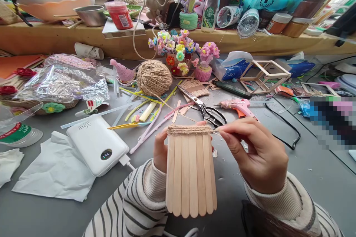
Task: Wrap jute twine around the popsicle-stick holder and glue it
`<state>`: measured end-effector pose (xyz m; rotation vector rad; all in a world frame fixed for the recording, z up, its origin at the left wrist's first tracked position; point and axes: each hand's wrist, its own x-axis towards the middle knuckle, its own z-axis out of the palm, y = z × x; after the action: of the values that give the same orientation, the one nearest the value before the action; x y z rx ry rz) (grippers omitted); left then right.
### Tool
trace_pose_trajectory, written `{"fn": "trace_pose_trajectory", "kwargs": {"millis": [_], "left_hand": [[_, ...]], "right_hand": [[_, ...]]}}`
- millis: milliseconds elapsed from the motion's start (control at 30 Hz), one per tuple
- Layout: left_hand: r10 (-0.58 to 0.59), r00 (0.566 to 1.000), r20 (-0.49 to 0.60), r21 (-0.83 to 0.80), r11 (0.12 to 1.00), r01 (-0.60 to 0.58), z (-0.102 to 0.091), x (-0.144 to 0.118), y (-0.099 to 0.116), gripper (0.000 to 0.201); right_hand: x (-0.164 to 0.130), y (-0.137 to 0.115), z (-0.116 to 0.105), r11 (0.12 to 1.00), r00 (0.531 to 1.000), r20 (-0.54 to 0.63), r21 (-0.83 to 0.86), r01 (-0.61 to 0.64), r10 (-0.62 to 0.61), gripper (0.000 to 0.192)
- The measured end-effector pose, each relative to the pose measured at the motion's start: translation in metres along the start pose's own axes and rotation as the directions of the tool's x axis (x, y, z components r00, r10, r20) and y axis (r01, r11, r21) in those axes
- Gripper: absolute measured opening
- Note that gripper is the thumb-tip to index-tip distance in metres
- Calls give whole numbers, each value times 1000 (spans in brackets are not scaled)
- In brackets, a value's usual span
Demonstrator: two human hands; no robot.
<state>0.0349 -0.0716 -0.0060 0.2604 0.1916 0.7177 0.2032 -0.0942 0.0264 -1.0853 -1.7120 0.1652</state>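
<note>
1. Your left hand (160,152) grips the popsicle-stick panel (190,172) from behind its left edge, fingers clamped on it; your right hand (256,152) pinches the jute twine (189,130) at the panel's top right corner, thumb and forefinger closed on the strand; the panel stands upright between your hands, just above the grey table (306,177).
2. Keep the strand taut as you lay each turn; I judge that slack would let the coils slide off the rounded stick ends; seat each new turn touching the one above it.
3. Hold the panel flat and firm with the left hand so the sticks stay aligned; they look smooth, pale and rigid, with rounded tips at the bottom.
4. The twine is coarse, hairy and tan; it runs away from your hands to the round twine ball (154,77) beyond your left hand; leave it free to unwind.
5. Scissors (204,109) lie just beyond the panel; the pink glue gun (239,106) sits beyond your right hand; the white power bank (97,144) lies left of your left hand.
</note>
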Motion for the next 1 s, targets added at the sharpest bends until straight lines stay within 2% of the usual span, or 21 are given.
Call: {"fn": "trace_pose_trajectory", "kwargs": {"millis": [233,500,633,833,1000], "left_hand": [[47,996,-81,28,999,-44,11,-1,-4,68],[38,999,-17,13,999,-37,6,-1,-3,70],[23,998,55,21,999,-24,3,0,-2,70],[20,999,32,23,1000,-20,4,-1,-2,70],[19,995,95,43,999,-23,1,-1,-1,69]], "right_hand": [[-2,-3,0,1000,1000,11,27,6,-6,12],[-3,-5,1,999,1000,14,42,3,-3,14],[-3,-6,2,999,1000,14,48,-9,8,14],[-2,-6,2,998,999,29,62,-14,12,16],[-3,-4,2,995,998,34,87,-49,46,15]]}}
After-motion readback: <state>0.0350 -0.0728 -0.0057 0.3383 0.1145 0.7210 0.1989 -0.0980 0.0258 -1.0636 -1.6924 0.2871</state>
